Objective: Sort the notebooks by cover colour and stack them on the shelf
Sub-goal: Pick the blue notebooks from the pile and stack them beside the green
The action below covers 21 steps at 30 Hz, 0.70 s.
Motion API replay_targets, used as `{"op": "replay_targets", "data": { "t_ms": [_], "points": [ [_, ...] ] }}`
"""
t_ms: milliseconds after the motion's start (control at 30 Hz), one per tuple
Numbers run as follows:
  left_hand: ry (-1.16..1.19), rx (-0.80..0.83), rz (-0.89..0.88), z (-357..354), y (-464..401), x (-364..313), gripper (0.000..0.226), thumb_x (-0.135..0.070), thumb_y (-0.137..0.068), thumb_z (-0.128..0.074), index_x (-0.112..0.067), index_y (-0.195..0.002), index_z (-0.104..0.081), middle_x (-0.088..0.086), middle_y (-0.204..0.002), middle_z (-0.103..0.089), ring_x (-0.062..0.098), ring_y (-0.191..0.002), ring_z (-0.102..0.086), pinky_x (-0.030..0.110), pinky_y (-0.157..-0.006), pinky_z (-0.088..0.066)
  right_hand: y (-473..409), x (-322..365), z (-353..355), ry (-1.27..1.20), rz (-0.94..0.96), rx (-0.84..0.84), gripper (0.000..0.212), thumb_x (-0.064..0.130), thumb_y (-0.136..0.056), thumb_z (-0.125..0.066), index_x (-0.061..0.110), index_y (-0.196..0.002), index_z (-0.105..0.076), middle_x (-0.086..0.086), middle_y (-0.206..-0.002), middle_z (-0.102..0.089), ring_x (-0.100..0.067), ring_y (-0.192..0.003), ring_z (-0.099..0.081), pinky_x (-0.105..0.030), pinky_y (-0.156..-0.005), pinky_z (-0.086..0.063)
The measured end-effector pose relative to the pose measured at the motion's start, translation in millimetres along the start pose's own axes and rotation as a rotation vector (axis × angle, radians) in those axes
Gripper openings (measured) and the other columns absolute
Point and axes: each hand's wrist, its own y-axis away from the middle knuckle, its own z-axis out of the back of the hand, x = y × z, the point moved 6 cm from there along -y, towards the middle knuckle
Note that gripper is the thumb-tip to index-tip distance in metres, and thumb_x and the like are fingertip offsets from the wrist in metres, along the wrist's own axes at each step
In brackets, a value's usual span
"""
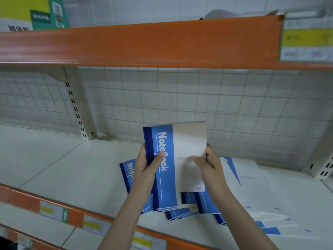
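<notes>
Two hands hold one upright bundle of blue-and-white notebooks (175,159) above the white shelf (59,168): the left hand (146,164) curls round its blue spine edge, thumb on the cover, and the right hand (209,165) pinches its white edge. How many notebooks the bundle holds cannot be told. Below and beside both hands lie loose notebooks (252,192), overlapping, at least six.

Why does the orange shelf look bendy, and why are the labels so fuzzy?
In the head view, the wide-angle lens bows the upper orange shelf edge; the price labels near the frame's edge are smeared, unreadable; the held notebooks in the middle are sharper, "NoteBook" legible; light is soft and even, with only a faint shadow by the right hand.
</notes>
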Motion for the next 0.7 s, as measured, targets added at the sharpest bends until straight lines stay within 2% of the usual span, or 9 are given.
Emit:
{"op": "replay_targets", "data": {
  "t_ms": [100, 200, 267, 367, 433, 533, 633, 667, 700],
  "points": [
    [-0.033, -0.019, 0.012, -4.8, 3.4, 4.3, 0.031, -0.037, -0.076, -0.066, -0.036, -0.106, -0.061, -0.011, -0.1, -0.07, 0.005, -0.093, -0.067, 0.015, -0.071, -0.052, 4.3, -6.3, -2.5, -0.005, 0.044, -0.004, 0.018, -0.001, -0.09, -0.049, 0.014, -0.096, -0.058, 0.0, -0.083, -0.06, -0.006, -0.075, -0.051, -0.014, -0.069, -0.044],
    [-0.065, -0.038, 0.033, -2.4, 8.7, 16.2, 0.032, -0.036, -0.076, -0.066, -0.036, -0.107, -0.06, -0.013, -0.101, -0.07, 0.003, -0.094, -0.066, 0.013, -0.072, -0.051, 10.5, -17.4, -4.5, 0.024, 0.055, 0.018, 0.019, 0.004, -0.093, -0.047, 0.019, -0.099, -0.057, 0.023, -0.079, -0.061, 0.008, -0.075, -0.053, -0.004, -0.068, -0.042],
    [-0.098, -0.041, 0.049, -0.8, 14.0, 24.1, 0.032, -0.033, -0.08, -0.064, -0.033, -0.111, -0.057, -0.016, -0.103, -0.069, 0.001, -0.097, -0.065, 0.011, -0.074, -0.05, 13.7, -28.5, -2.9, 0.04, 0.034, 0.009, 0.012, 0.006, -0.094, -0.046, 0.014, -0.092, -0.054, 0.019, -0.074, -0.058, 0.005, -0.07, -0.051, -0.007, -0.066, -0.042],
    [-0.178, -0.069, 0.046, -0.1, 16.9, 29.1, 0.026, -0.022, -0.09, -0.06, -0.035, -0.111, -0.054, -0.024, -0.101, -0.067, -0.006, -0.096, -0.062, 0.005, -0.072, -0.047, 13.3, -34.6, 0.1, 0.071, 0.029, 0.028, 0.01, 0.003, -0.095, -0.041, 0.005, -0.089, -0.048, -0.001, -0.077, -0.052, -0.004, -0.068, -0.045, -0.011, -0.064, -0.042],
    [-0.212, -0.083, 0.042, -1.1, 14.0, 26.9, 0.027, -0.017, -0.092, -0.058, -0.036, -0.111, -0.054, -0.025, -0.1, -0.066, -0.007, -0.094, -0.062, 0.005, -0.073, -0.046, 10.2, -29.3, 1.6, 0.131, 0.048, 0.064, 0.016, 0.0, -0.095, -0.039, 0.008, -0.082, -0.046, 0.009, -0.069, -0.051, 0.001, -0.062, -0.042, -0.008, -0.058, -0.039],
    [-0.232, -0.038, 0.067, -8.7, 6.3, 19.7, 0.025, -0.014, -0.093, -0.057, -0.035, -0.107, -0.054, -0.021, -0.096, -0.068, -0.009, -0.088, -0.062, 0.005, -0.071, -0.046, 4.5, -21.3, 12.8, 0.209, 0.052, 0.054, 0.033, 0.0, -0.094, -0.04, 0.024, -0.071, -0.038, 0.023, -0.055, -0.049, 0.005, -0.051, -0.041, -0.006, -0.049, -0.035],
    [-0.268, 0.013, 0.187, -24.0, 2.9, 22.5, 0.008, -0.023, -0.096, -0.051, -0.03, -0.099, -0.052, -0.01, -0.095, -0.062, -0.003, -0.077, -0.059, 0.008, -0.064, -0.044, 4.1, -19.8, 31.1, 0.229, -0.005, -0.009, 0.024, 0.008, -0.094, -0.038, 0.021, -0.075, -0.045, 0.016, -0.058, -0.049, 0.005, -0.049, -0.041, -0.006, -0.047, -0.034],
    [-0.288, 0.008, 0.232, -28.5, 3.5, 25.1, 0.006, -0.028, -0.098, -0.046, -0.029, -0.1, -0.051, -0.007, -0.098, -0.06, 0.002, -0.08, -0.057, 0.013, -0.066, -0.044, 5.3, -21.7, 37.0, 0.242, -0.045, -0.028, 0.021, 0.011, -0.095, -0.037, 0.018, -0.076, -0.044, 0.012, -0.061, -0.046, 0.004, -0.05, -0.041, -0.007, -0.046, -0.034],
    [-0.315, 0.015, 0.27, -38.3, 4.9, 27.0, 0.014, -0.032, -0.1, -0.041, -0.027, -0.109, -0.051, -0.006, -0.105, -0.057, 0.006, -0.09, -0.056, 0.019, -0.073, -0.043, 7.1, -23.5, 47.4, 0.271, -0.088, -0.052, 0.021, 0.013, -0.095, -0.036, 0.016, -0.075, -0.041, 0.008, -0.064, -0.043, 0.001, -0.052, -0.04, -0.008, -0.046, -0.033]
  ]
}}
